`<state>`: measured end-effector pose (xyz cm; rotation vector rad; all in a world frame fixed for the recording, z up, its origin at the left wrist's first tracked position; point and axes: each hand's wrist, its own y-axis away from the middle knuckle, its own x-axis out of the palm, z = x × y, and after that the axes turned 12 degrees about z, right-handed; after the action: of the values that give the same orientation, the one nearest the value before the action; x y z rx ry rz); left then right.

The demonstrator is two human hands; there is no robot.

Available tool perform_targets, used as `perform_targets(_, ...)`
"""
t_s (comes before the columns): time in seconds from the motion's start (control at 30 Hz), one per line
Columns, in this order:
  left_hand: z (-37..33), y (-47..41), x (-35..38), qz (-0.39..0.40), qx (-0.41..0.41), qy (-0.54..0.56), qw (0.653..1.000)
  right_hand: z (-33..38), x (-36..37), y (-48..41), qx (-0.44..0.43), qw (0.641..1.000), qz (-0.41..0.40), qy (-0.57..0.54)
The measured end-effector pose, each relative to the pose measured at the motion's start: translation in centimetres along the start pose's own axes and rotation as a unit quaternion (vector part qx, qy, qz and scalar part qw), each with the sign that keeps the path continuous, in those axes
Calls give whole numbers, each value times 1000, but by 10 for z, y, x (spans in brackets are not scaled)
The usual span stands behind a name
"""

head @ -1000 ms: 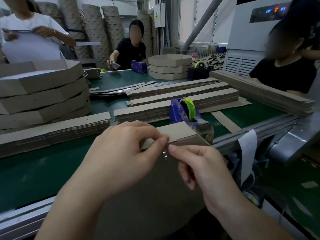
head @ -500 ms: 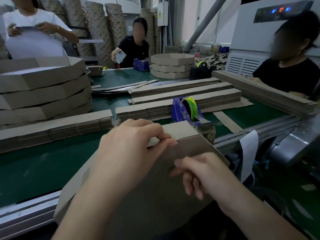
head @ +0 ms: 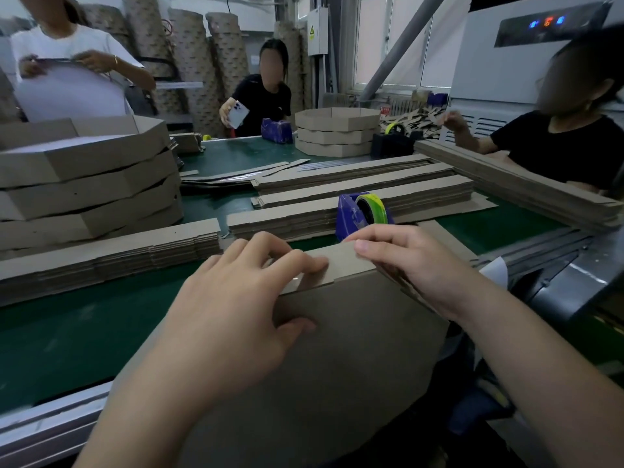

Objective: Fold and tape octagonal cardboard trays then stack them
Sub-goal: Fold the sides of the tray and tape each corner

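A brown cardboard tray (head: 337, 349) stands tilted on edge at the near side of the green belt, its flat base turned toward me. My left hand (head: 233, 309) grips its upper rim, with fingers curled over the folded wall and the thumb on the base panel. My right hand (head: 412, 265) holds the upper right corner of the rim, fingers curled over it. A shiny bit of clear tape shows on the wall by my left fingertips. A purple tape dispenser (head: 351, 214) with a yellow-green roll stands just behind the tray.
Finished trays are stacked at the left (head: 84, 184) and at the far end (head: 334, 133). Piles of flat cardboard strips (head: 108, 255) (head: 371, 190) lie across the belt (head: 67, 332). Three other people work around the table. A metal machine frame (head: 557, 292) is at the right.
My right hand has risen from the tray's face to its upper right rim. My left hand went from pinching at the seam to gripping the rim. The tray sits higher.
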<state>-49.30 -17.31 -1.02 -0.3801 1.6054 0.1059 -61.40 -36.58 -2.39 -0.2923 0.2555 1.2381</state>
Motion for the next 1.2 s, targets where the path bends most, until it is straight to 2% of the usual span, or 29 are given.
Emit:
perform_targets(0.1, 3, -2, -7, 5, 1, 30, 1000, 0, 4, -4, -18, 998, 37, -49)
perform_targets(0.2, 0, -9, -12, -15, 8, 63, 998, 1, 3, -6, -21, 999, 37, 25)
perform_targets(0.23, -1, -11, -11, -18, 10, 68, 997, 0, -2, -7, -33, 998, 2, 51)
perform_targets(0.3, -1, -13, -7, -24, 13, 72, 997, -4, -19, -10, -48, 987, -140, 57)
perform_targets(0.37, 1, -13, -3, -29, 11, 75, 997, -16, -42, -15, 8, 954, -286, 89)
perform_targets(0.4, 2, -13, -2, -30, 11, 78, 996, -25, -51, -17, 69, 939, -314, 121)
perform_targets(0.47, 5, -12, -1, -32, 13, 85, 996, -44, -61, -19, 168, 931, -292, 142)
perform_targets(0.5, 5, -12, 0, -34, 13, 89, 995, -53, -62, -21, 189, 934, -275, 124)
perform_targets(0.67, 5, -12, 2, -42, 15, 96, 994, -62, -57, -21, 174, 948, -265, -11)
perform_targets(0.77, 5, -12, 2, -42, 14, 93, 995, -59, -50, -21, 177, 951, -254, -10)
perform_targets(0.87, 4, -11, 2, -45, 8, 93, 995, -56, -46, -25, 154, 944, -274, -96)
perform_targets(0.97, 3, -9, 3, -54, 4, 97, 994, -53, -46, -27, 142, 917, -297, -225)
perform_targets(1.03, 2, -8, 2, -57, 6, 99, 993, -54, -45, -26, 122, 909, -315, -246)
perform_targets(1.2, 1, -9, 2, -58, 2, 97, 994, -67, -34, -9, -16, 907, -295, -300)
